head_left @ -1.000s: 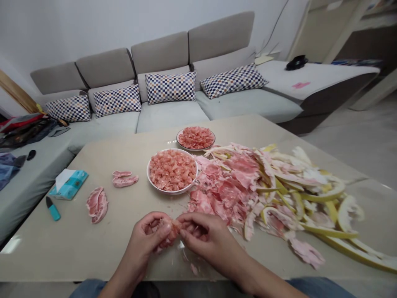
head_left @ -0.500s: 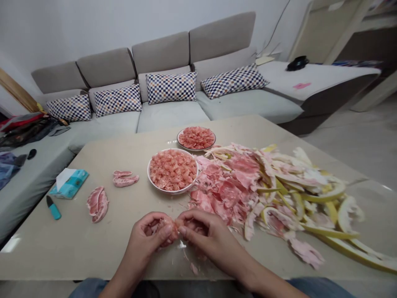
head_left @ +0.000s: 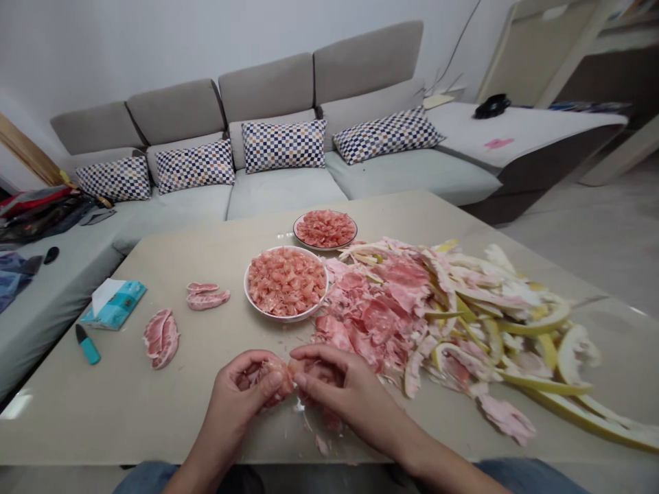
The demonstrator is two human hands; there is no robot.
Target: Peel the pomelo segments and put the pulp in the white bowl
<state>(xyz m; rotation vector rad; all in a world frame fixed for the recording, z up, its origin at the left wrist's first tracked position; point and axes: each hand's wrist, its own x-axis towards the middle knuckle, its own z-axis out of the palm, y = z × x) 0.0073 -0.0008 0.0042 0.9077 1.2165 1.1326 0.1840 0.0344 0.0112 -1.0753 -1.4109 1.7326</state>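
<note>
Both my hands meet low over the near edge of the beige table [head_left: 128, 405]. My left hand [head_left: 241, 398] is closed round a pink pomelo segment [head_left: 275, 384]. My right hand [head_left: 340, 391] pinches the same segment from the right, fingers curled on it. Much of the segment is hidden by my fingers. Small white and pink scraps [head_left: 322, 444] lie on the table under my hands. A white bowl [head_left: 287, 283] heaped with peeled pink flesh stands just beyond my hands. A second, smaller plate of flesh [head_left: 325, 229] sits behind it.
A wide heap of pink membrane and yellow-white peel [head_left: 453, 315] covers the table's right side. Unpeeled segments [head_left: 162, 337] and two more [head_left: 207, 296] lie at left, near a tissue pack [head_left: 114, 303] and a small teal knife [head_left: 87, 344]. A grey sofa [head_left: 278, 185] stands behind.
My hands stay on the segment and have shifted slightly up and away from me; my right fingers have worked a little further along it. Nothing else on the table has moved.
</note>
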